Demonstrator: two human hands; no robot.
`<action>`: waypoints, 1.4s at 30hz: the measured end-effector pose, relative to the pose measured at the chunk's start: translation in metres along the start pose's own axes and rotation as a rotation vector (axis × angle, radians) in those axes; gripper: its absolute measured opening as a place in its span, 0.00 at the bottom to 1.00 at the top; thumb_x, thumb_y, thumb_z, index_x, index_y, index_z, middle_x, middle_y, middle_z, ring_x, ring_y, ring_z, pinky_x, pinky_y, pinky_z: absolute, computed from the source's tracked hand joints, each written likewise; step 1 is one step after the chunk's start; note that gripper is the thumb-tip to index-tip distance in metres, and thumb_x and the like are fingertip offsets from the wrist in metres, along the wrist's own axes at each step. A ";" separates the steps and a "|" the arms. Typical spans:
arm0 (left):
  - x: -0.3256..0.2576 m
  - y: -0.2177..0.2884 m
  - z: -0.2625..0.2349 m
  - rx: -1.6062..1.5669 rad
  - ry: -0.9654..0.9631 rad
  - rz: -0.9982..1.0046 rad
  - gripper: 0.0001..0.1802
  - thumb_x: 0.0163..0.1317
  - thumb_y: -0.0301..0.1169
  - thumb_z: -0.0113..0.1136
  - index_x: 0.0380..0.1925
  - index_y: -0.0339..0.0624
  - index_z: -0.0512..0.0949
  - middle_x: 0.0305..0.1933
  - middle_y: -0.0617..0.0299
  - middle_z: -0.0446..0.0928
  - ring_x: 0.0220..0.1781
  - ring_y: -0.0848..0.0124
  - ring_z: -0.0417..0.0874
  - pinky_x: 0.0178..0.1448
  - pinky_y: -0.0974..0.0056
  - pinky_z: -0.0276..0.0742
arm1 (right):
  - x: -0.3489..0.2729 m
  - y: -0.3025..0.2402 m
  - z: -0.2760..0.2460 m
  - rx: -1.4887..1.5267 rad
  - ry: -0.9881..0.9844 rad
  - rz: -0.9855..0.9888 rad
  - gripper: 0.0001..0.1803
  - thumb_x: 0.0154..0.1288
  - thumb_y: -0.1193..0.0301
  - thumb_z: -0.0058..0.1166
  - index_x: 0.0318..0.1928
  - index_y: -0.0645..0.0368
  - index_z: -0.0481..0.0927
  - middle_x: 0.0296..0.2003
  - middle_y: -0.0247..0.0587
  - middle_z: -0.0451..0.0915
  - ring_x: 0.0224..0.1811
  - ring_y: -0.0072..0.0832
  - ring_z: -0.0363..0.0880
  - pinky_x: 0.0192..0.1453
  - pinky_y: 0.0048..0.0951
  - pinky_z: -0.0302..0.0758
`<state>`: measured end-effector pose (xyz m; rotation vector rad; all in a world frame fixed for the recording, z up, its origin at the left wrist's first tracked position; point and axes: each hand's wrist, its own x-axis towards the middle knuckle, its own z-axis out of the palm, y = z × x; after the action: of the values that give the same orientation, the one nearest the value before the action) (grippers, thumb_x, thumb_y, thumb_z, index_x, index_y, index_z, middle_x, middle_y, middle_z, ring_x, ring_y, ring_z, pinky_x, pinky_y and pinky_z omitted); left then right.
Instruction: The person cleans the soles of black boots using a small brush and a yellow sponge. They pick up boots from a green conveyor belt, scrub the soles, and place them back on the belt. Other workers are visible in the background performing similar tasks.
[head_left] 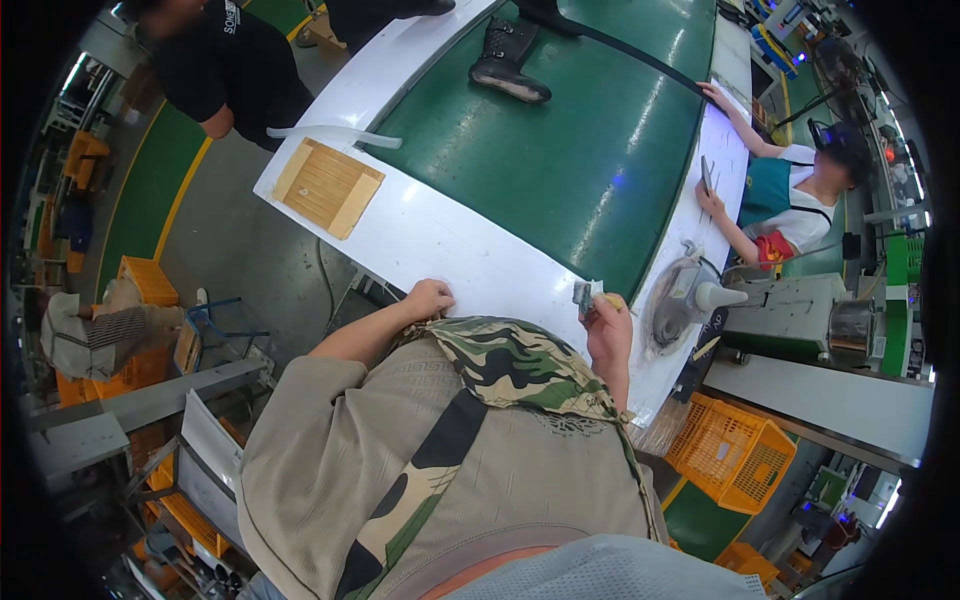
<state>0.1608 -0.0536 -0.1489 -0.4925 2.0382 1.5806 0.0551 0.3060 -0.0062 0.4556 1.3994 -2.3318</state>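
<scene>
My right hand (610, 335) is closed, its fingers pinching a small grey-green wad (588, 296) that looks like folded cloth, over the white ledge (470, 272) in front of me. On the near edge of that ledge rests my left hand (428, 299), its fingers curled, with nothing showing in them. A green conveyor belt (540, 170) runs beyond the ledge. Far up on the belt lies a black boot (508, 65) with straps, on its side. Right of my right hand is a clear plastic container (675, 305) beside a white nozzle (722, 296).
A wooden board (330, 188) and a white strip (340, 136) lie on the ledge at left. A co-worker (790, 195) at the right holds a thin tool over the belt's side. Another person (235, 65) stands far left. An orange crate (730, 450) sits low at right.
</scene>
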 end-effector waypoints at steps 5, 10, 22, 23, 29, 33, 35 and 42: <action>0.023 0.000 -0.019 -0.114 -0.173 -0.195 0.15 0.58 0.35 0.65 0.30 0.30 0.83 0.24 0.51 0.83 0.19 0.64 0.83 0.20 0.63 0.79 | -0.002 0.008 0.012 -0.001 0.029 -0.020 0.06 0.65 0.72 0.59 0.39 0.57 0.76 0.35 0.38 0.83 0.32 0.28 0.80 0.35 0.32 0.77; 0.032 0.000 -0.021 -0.130 -0.207 -0.246 0.18 0.58 0.39 0.65 0.31 0.29 0.83 0.26 0.48 0.83 0.20 0.63 0.84 0.22 0.63 0.79 | -0.005 0.010 0.006 -0.003 0.042 -0.012 0.05 0.66 0.73 0.58 0.41 0.57 0.77 0.36 0.38 0.84 0.33 0.27 0.81 0.36 0.31 0.77; 0.015 0.017 -0.020 -0.200 -0.163 -0.281 0.15 0.61 0.36 0.64 0.26 0.32 0.80 0.24 0.53 0.82 0.21 0.64 0.85 0.20 0.64 0.79 | 0.001 0.004 0.013 -0.007 0.031 0.017 0.06 0.65 0.73 0.59 0.39 0.57 0.76 0.34 0.38 0.82 0.32 0.29 0.79 0.36 0.33 0.76; 0.014 0.017 -0.019 -0.201 -0.158 -0.277 0.15 0.61 0.37 0.63 0.27 0.32 0.80 0.24 0.53 0.82 0.21 0.64 0.84 0.20 0.64 0.79 | 0.001 0.003 0.013 -0.014 0.023 0.020 0.06 0.65 0.73 0.59 0.38 0.57 0.76 0.33 0.38 0.82 0.31 0.29 0.79 0.36 0.33 0.76; 0.010 0.013 -0.013 -0.215 -0.093 -0.251 0.15 0.60 0.37 0.63 0.27 0.33 0.81 0.25 0.54 0.82 0.19 0.65 0.84 0.20 0.64 0.79 | 0.003 -0.006 0.018 -0.051 -0.012 0.043 0.06 0.65 0.73 0.59 0.39 0.56 0.75 0.32 0.37 0.82 0.31 0.29 0.78 0.36 0.33 0.76; 0.009 0.008 -0.009 -0.237 -0.025 -0.229 0.15 0.59 0.37 0.63 0.27 0.33 0.82 0.25 0.53 0.83 0.19 0.64 0.84 0.21 0.62 0.80 | 0.010 -0.004 0.012 -0.067 -0.057 0.049 0.06 0.66 0.72 0.59 0.39 0.56 0.75 0.33 0.37 0.82 0.30 0.28 0.78 0.36 0.32 0.76; 0.006 0.004 -0.007 -0.258 0.010 -0.212 0.15 0.59 0.37 0.63 0.27 0.32 0.82 0.25 0.53 0.83 0.20 0.64 0.84 0.21 0.62 0.81 | 0.012 -0.004 0.014 -0.065 -0.060 0.065 0.08 0.65 0.74 0.59 0.40 0.58 0.74 0.33 0.38 0.80 0.31 0.28 0.78 0.36 0.33 0.78; -0.003 -0.002 0.003 -0.314 0.139 -0.142 0.14 0.60 0.35 0.62 0.29 0.31 0.82 0.26 0.53 0.83 0.21 0.64 0.85 0.22 0.62 0.81 | 0.016 0.000 0.006 -0.091 -0.158 0.089 0.05 0.68 0.72 0.57 0.40 0.57 0.74 0.33 0.38 0.81 0.31 0.28 0.79 0.34 0.32 0.79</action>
<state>0.1652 -0.0511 -0.1493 -0.8647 1.8098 1.8302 0.0408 0.2985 -0.0110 0.2939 1.3744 -2.1722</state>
